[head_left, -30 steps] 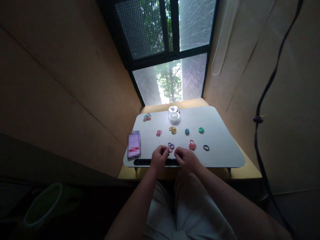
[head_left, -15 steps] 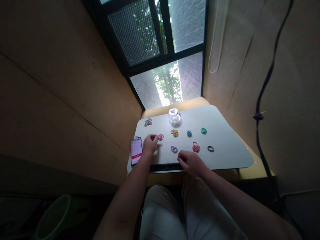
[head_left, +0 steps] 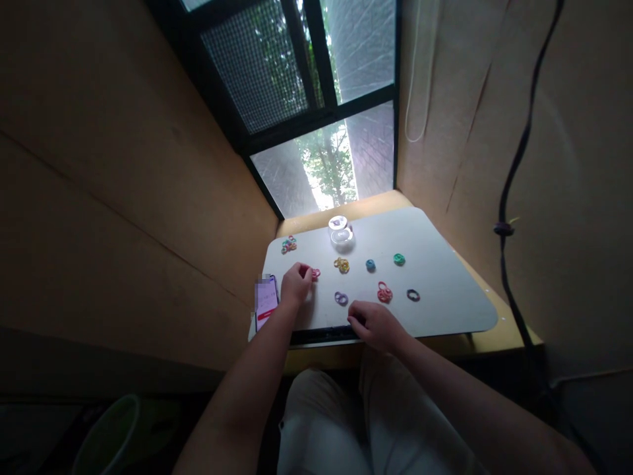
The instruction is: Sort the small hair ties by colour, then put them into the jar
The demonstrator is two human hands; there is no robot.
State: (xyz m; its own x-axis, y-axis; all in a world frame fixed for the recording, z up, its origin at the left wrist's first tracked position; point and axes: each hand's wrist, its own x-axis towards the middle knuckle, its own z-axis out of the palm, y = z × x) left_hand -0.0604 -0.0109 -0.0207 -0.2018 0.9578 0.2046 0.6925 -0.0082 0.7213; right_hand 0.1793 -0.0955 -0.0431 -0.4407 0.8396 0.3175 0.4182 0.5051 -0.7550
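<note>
My left hand (head_left: 297, 284) is over the left part of the white table, thumb and fingers pinched at a small pile of pink hair ties (head_left: 316, 274). The fingertips partly cover this pile. Close to the front edge rests my right hand (head_left: 373, 322), its fingers curled; whatever may be inside them is hidden. Just beyond it lie purple hair ties (head_left: 341, 298) and a red pile of hair ties (head_left: 384, 292). Yellow ties (head_left: 341, 265), blue ties (head_left: 370, 264), green ties (head_left: 399, 259) and a dark ring of ties (head_left: 413, 295) sit in separate groups.
A mixed-colour pile of ties (head_left: 289, 245) lies at the far left of the white table (head_left: 445, 284). An opened clear round container (head_left: 341, 232) stands at the back. A phone (head_left: 266, 302) lies by the left edge. On the right hangs a dark cord (head_left: 519, 152).
My left fingers have shifted slightly and now cover more of the pink pile. The right hand stays nearly where it was. The whole view has moved a little.
</note>
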